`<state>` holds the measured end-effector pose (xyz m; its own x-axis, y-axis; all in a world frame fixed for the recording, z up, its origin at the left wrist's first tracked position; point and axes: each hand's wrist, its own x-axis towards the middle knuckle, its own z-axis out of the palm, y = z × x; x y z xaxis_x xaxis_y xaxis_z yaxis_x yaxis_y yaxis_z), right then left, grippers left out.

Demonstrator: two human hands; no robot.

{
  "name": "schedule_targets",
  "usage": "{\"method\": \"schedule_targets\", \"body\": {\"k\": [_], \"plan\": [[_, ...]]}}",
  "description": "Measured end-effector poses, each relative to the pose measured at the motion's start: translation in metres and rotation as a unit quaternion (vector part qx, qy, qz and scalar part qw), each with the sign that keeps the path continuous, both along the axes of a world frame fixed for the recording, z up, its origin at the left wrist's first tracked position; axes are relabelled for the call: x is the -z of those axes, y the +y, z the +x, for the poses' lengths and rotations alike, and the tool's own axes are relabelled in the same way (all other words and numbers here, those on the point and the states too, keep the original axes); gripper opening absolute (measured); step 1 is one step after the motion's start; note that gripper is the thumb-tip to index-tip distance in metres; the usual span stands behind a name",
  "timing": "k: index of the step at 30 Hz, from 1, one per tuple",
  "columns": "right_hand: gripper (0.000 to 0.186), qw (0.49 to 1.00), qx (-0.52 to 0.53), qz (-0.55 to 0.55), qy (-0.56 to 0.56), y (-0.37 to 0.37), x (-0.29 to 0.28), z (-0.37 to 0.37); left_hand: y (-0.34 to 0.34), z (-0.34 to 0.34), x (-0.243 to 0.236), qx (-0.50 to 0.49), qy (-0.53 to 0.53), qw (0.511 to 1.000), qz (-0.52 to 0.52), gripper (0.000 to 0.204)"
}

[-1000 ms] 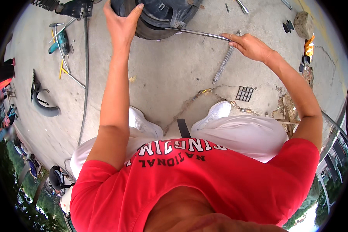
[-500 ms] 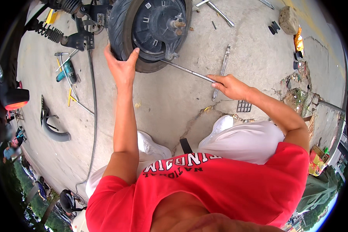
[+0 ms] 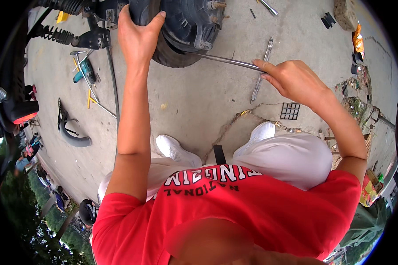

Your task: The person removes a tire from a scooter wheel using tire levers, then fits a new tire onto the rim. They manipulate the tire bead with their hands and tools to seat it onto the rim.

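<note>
A black scooter wheel with a hub motor [image 3: 197, 24] stands at the top of the view, cut off by the picture's edge. Its tire [image 3: 174, 58] is gripped from the left side by my left hand [image 3: 139, 37], with the thumb apart from the fingers across the tread. My right hand [image 3: 298, 81] is closed round the outer end of a steel tire lever [image 3: 232, 60]. The lever's far tip reaches in between the rim and the tire's near edge, where it is hidden. A second tire lever [image 3: 262, 73] lies on the concrete behind the held one.
Left of the wheel are shock absorbers [image 3: 57, 34], a green power drill [image 3: 86, 70] among wrenches, a cable [image 3: 115, 84] and a curved grey fender [image 3: 75, 140]. At right lie a stone block [image 3: 345, 15], a small drain grate [image 3: 290, 111] and broken concrete [image 3: 358, 95].
The wheel and ground sit higher in the picture now. My left hand has slid up along the tire, and my right hand has swung the lever's outer end up and to the right.
</note>
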<state>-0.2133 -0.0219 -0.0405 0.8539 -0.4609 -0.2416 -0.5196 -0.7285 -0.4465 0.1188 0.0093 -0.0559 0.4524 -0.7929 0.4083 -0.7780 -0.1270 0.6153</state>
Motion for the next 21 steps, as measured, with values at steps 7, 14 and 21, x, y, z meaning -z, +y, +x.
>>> {"method": "schedule_targets", "body": {"k": [7, 14, 21], "plan": [[0.020, 0.956, -0.221, -0.195, 0.004, -0.066, -0.073, 0.058, 0.001, -0.004, 0.010, 0.007, -0.003, 1.000, -0.030, 0.080], [0.022, 0.925, -0.312, -0.215, -0.010, -0.141, -0.063, 0.082, 0.003, 0.008, 0.009, -0.005, 0.025, 0.999, -0.032, 0.079], [0.017, 0.860, -0.351, -0.362, -0.073, -0.203, -0.030, 0.139, -0.003, 0.004, 0.017, -0.020, -0.033, 0.998, -0.042, 0.081]]}}
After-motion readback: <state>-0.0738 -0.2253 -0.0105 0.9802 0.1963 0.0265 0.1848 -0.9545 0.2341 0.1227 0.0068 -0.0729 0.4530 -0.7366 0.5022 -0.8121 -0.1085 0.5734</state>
